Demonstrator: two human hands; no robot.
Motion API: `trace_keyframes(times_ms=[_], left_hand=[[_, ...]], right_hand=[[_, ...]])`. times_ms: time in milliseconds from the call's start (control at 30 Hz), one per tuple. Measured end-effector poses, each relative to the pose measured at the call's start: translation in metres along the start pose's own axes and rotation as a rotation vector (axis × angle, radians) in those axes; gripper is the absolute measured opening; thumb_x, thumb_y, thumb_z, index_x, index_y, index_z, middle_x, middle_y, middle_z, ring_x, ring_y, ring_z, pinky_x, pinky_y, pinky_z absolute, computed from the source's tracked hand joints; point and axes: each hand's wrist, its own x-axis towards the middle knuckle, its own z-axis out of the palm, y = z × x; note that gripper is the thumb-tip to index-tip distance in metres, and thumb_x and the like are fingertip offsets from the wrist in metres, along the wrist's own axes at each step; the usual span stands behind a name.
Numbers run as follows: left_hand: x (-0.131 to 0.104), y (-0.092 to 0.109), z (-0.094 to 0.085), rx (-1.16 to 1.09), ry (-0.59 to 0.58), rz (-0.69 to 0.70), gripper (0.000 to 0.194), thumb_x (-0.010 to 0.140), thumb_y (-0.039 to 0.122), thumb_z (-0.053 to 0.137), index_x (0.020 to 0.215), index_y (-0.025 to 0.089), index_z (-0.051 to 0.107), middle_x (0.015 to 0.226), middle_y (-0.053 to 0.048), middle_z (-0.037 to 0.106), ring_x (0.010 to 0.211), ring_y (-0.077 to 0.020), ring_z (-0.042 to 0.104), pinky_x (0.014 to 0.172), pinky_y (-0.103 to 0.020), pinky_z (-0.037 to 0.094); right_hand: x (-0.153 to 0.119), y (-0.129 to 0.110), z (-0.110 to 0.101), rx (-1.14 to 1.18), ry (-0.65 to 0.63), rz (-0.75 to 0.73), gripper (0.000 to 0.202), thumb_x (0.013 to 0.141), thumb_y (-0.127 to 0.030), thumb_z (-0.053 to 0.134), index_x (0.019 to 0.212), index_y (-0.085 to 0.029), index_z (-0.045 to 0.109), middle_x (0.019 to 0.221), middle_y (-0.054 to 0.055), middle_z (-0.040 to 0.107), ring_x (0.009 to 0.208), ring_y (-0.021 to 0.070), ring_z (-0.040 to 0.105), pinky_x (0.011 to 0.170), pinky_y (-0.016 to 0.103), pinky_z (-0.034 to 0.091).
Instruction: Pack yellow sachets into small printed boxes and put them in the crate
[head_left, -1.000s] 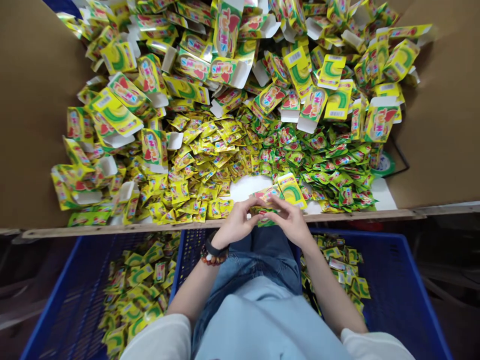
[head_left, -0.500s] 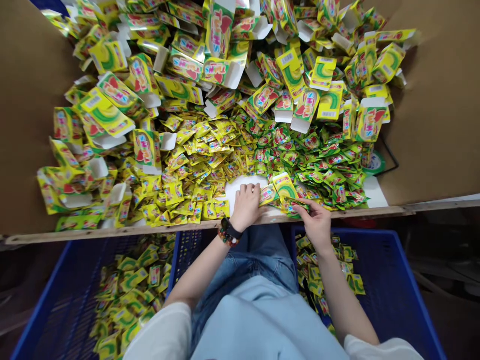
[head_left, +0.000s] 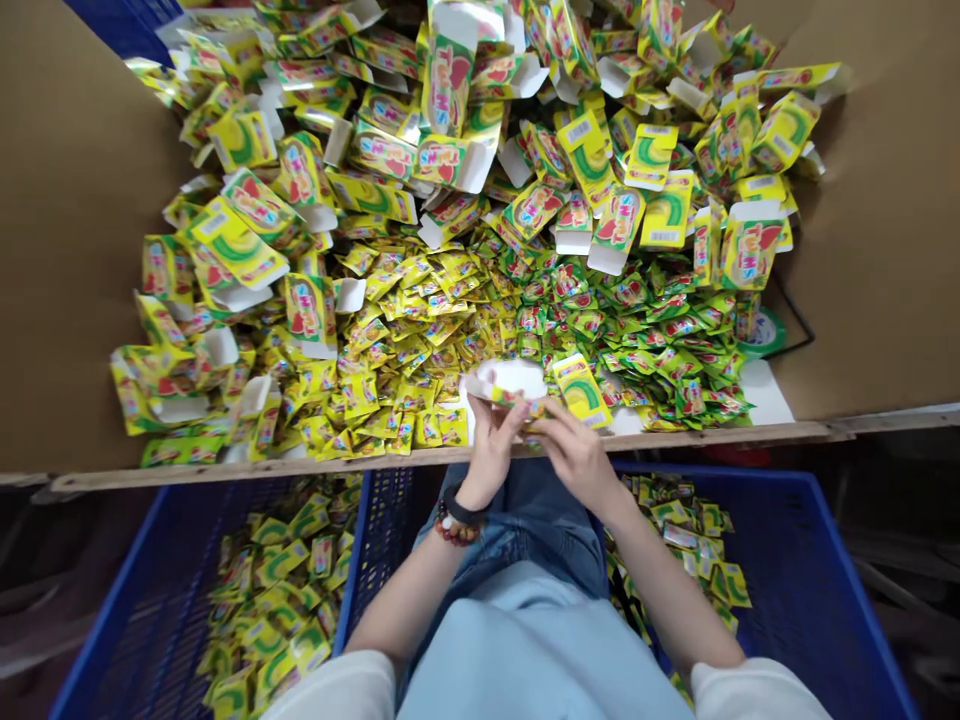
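My left hand (head_left: 491,445) grips a small yellow candy carton (head_left: 499,395) just above the table's front edge. White card shows at the carton's left end, and the carton is blurred. At its right end, the fingers of my right hand (head_left: 579,455) are pinched together; what sits between them is hidden. Behind my right hand, a yellow carton (head_left: 581,390) with a green swirl lies on the table. Yellow sachets (head_left: 420,310) are heaped to the left and green sachets (head_left: 645,325) to the right.
Several printed cartons with open flaps (head_left: 304,310) are piled behind the sachets. Brown cardboard walls (head_left: 885,240) flank the table, with a green tape roll (head_left: 761,330) at right. Below the wooden edge (head_left: 300,465), blue crates (head_left: 817,560) hold filled-looking cartons (head_left: 277,570).
My left hand has lifted the carton from the tabletop and tilted it. My right hand has moved left from the green sachets to the carton's end. The view has shifted slightly.
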Motion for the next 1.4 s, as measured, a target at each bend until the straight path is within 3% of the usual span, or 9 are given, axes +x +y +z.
trace_keyframes(times_ms=[133,200,333,500,700,833,1033,1133,1400], left_hand=[[0.003,-0.004,-0.001,0.047,0.124,-0.01,0.056,0.082,0.037,0.067,0.128,0.021,0.04,0.103,-0.004,0.062,0.088,-0.0156,0.064,0.083,-0.03,0.053],[0.004,-0.004,-0.005,0.25,0.116,0.028,0.052,0.075,0.032,0.072,0.119,0.019,0.048,0.098,-0.003,0.063,0.088,-0.0176,0.063,0.081,-0.031,0.053],[-0.003,-0.001,-0.004,0.515,-0.155,0.126,0.049,0.068,0.02,0.069,0.114,0.019,0.055,0.108,-0.007,0.066,0.098,-0.023,0.063,0.088,-0.036,0.051],[-0.011,0.008,0.004,0.568,-0.241,0.132,0.048,0.068,0.017,0.065,0.115,0.019,0.057,0.104,-0.006,0.067,0.091,-0.0209,0.064,0.082,-0.032,0.052],[-0.017,0.003,0.006,0.636,-0.271,0.173,0.051,0.066,0.019,0.064,0.116,0.02,0.057,0.1,-0.005,0.068,0.089,-0.0221,0.065,0.08,-0.033,0.051],[-0.023,-0.005,0.013,0.536,-0.27,0.187,0.05,0.068,0.02,0.064,0.117,0.019,0.056,0.098,-0.005,0.068,0.087,-0.0222,0.065,0.077,-0.034,0.052],[-0.022,-0.016,0.012,0.358,-0.299,0.189,0.058,0.068,0.021,0.067,0.124,0.02,0.051,0.104,-0.005,0.067,0.087,-0.0213,0.066,0.077,-0.035,0.056],[-0.024,-0.023,0.01,0.362,-0.236,0.248,0.062,0.072,0.021,0.067,0.13,0.022,0.047,0.116,-0.008,0.066,0.099,-0.0233,0.067,0.085,-0.038,0.056],[-0.031,-0.034,0.017,0.458,-0.192,0.391,0.059,0.084,0.031,0.062,0.139,0.023,0.04,0.119,-0.013,0.065,0.102,-0.0276,0.067,0.085,-0.04,0.056]], right_hand=[[-0.009,-0.008,-0.011,-0.02,-0.096,-0.065,0.025,0.094,-0.013,0.048,0.103,-0.023,0.069,0.127,0.01,0.067,0.117,0.0218,0.065,0.099,0.037,0.054],[-0.009,-0.008,-0.025,0.024,0.083,-0.008,0.02,0.092,-0.016,0.055,0.102,-0.024,0.07,0.11,0.008,0.073,0.105,0.0217,0.069,0.093,0.037,0.057],[0.002,-0.014,-0.041,0.095,0.432,-0.02,0.022,0.09,-0.019,0.061,0.108,-0.03,0.069,0.098,0.003,0.073,0.097,0.021,0.069,0.089,0.038,0.056],[0.016,-0.018,-0.047,-0.082,0.175,-0.143,0.026,0.095,-0.015,0.05,0.111,-0.028,0.066,0.1,0.006,0.066,0.097,0.0205,0.064,0.086,0.036,0.054],[0.02,-0.028,-0.064,-0.274,-0.139,0.048,0.024,0.097,-0.016,0.045,0.107,-0.022,0.065,0.102,0.009,0.058,0.096,0.0218,0.061,0.085,0.036,0.052],[0.023,-0.033,-0.057,-0.389,-0.114,0.094,0.027,0.095,-0.016,0.045,0.108,-0.022,0.068,0.099,0.009,0.057,0.091,0.0227,0.06,0.081,0.036,0.052],[0.014,-0.016,-0.027,-0.436,0.022,-0.129,0.038,0.096,-0.018,0.049,0.13,-0.027,0.061,0.107,0.009,0.069,0.106,0.0256,0.058,0.097,0.044,0.041],[0.002,-0.01,-0.016,-0.493,0.19,-0.083,0.036,0.094,-0.022,0.056,0.128,-0.033,0.063,0.106,0.004,0.074,0.114,0.0281,0.056,0.102,0.049,0.03],[-0.005,-0.026,-0.008,-0.387,0.311,0.114,0.025,0.092,-0.025,0.058,0.112,-0.029,0.071,0.094,0.004,0.078,0.121,0.0306,0.057,0.108,0.058,0.023]])
